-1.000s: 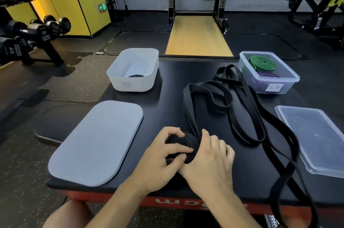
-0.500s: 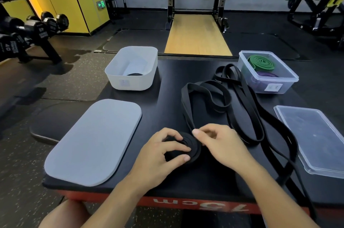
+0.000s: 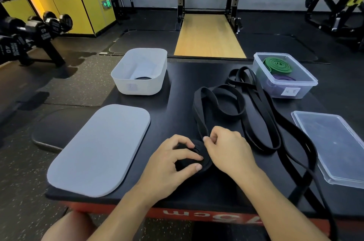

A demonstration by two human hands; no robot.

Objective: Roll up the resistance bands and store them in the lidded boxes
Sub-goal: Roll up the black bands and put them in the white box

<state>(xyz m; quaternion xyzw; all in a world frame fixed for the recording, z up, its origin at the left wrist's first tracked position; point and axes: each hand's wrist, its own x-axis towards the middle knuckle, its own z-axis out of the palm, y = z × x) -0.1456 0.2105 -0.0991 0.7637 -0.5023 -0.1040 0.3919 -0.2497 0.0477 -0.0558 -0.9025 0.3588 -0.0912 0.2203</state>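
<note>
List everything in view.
black padded table: 1, black, underneath
white plastic box: 1, white, back left
grey rounded lid: 1, grey, front left
clear plastic box: 1, clear, back right
green rolled band: 1, green, clear box
purple rolled band: 1, purple, clear box
clear flat lid: 1, clear, right
loose black rubber bands: unclear, black, centre
partly rolled black band: 1, black, front centre
black dumbbells: several, black, far left
left hand: 1, gripping roll
right hand: 1, pinching strand

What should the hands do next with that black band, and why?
Probably turn the roll one more wrap. The left hand holds it, the right hand pinches the band beside it, and a long loose stretch lies unrolled on the table.
</note>
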